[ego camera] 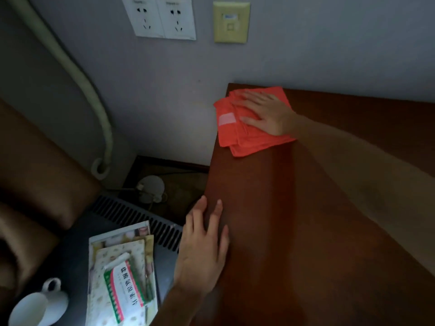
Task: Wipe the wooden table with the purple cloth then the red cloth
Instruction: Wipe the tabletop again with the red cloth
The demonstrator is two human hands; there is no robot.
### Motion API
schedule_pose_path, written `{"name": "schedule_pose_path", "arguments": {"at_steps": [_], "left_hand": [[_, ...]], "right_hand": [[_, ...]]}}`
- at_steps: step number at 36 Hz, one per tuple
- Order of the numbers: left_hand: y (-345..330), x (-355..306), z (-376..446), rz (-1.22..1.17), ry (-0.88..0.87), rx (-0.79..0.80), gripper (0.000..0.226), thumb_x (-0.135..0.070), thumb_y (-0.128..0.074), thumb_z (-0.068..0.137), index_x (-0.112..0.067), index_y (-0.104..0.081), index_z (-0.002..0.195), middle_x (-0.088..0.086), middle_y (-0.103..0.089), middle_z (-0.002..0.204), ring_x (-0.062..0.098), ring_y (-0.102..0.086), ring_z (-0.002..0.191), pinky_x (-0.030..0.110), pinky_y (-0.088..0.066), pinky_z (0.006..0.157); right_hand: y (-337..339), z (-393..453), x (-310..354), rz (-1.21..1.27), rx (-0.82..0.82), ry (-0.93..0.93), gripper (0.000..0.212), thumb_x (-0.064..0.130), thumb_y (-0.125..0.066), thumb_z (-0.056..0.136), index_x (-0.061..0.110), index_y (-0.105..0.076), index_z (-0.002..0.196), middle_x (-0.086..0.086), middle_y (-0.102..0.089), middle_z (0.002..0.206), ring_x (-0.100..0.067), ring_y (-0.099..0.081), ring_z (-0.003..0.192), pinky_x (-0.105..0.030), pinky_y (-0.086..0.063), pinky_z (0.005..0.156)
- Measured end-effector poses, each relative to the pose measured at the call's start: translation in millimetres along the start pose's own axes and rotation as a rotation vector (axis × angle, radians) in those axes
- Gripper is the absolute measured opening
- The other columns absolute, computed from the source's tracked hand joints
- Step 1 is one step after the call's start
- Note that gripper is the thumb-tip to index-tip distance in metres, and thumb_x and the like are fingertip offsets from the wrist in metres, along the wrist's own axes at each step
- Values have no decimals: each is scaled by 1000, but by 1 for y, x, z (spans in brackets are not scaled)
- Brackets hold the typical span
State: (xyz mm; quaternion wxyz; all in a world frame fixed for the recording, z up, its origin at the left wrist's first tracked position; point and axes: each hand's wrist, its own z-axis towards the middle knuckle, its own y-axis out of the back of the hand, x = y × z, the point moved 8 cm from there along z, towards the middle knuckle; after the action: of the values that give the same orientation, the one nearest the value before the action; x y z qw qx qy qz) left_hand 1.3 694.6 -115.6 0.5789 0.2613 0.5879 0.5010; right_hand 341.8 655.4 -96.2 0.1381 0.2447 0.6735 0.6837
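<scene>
1. Since my right hand (pixel 266 112) lies flat, fingers spread wide, on the folded red cloth (pixel 249 128), I judge I am in the second half of the job, the red-cloth wipe.
2. The red cloth sits at the far left corner of the wooden table (pixel 294 220), near the wall, with one fold hanging a little over the left edge.
3. My left hand (pixel 203 245) rests on the table's left edge nearer to me, fingers straight and relaxed, holding nothing; it seems only to steady me.
4. The purple cloth is nowhere in view, so I cannot say where it lies. That I am on the red one suggests the purple pass is done, but I cannot confirm it.
5. What seems left: drawing the red cloth from this far corner over the rest of the top, toward the near and right edges. The wood looks bare and dim, so I cannot tell which parts are already wiped.
</scene>
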Motion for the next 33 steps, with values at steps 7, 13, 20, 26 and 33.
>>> {"name": "schedule_pose_path", "arguments": {"at_steps": [7, 13, 20, 26, 33], "left_hand": [[5, -3, 0, 9, -6, -22, 49, -39, -34, 104, -16, -50, 144, 15, -43, 143, 30, -45, 129, 44, -42, 108], [3, 1, 0, -19, 17, -8, 53, -45, -32, 102, -15, -51, 141, 15, -44, 141, 33, -45, 127, 47, -40, 103], [30, -8, -13, -141, 2, -146, 45, -42, -36, 101, -12, -54, 130, 8, -49, 130, 26, -47, 120, 40, -34, 99], [26, -30, -49, -148, -71, -55, 41, -39, -39, 101, -15, -56, 129, 5, -50, 128, 25, -50, 116, 41, -39, 95], [1, -52, -66, 21, -232, 145, 49, -42, -33, 103, -14, -54, 138, 4, -51, 134, 26, -53, 116, 41, -42, 96]], "right_hand": [[1, 13, -28, 63, -154, -407, 62, 61, -35, 103, 35, -29, 159, 3, -18, 171, -18, -12, 158, -52, -5, 126], [-9, -52, 11, 116, -143, -533, 76, 75, -25, 97, 36, -21, 161, 2, -6, 173, -20, -3, 159, -57, 0, 125], [-39, -217, 132, 72, -207, -535, 82, 78, -20, 91, 35, -25, 161, 3, -10, 172, -20, -6, 159, -57, -3, 125], [-56, -364, 227, 3, -166, -358, 78, 77, -25, 96, 36, -21, 162, 5, -10, 172, -17, -4, 159, -56, -12, 125], [-58, -394, 205, -6, -14, -22, 77, 77, -38, 95, 43, -19, 161, 13, -4, 172, -11, 0, 159, -53, -16, 125]]}}
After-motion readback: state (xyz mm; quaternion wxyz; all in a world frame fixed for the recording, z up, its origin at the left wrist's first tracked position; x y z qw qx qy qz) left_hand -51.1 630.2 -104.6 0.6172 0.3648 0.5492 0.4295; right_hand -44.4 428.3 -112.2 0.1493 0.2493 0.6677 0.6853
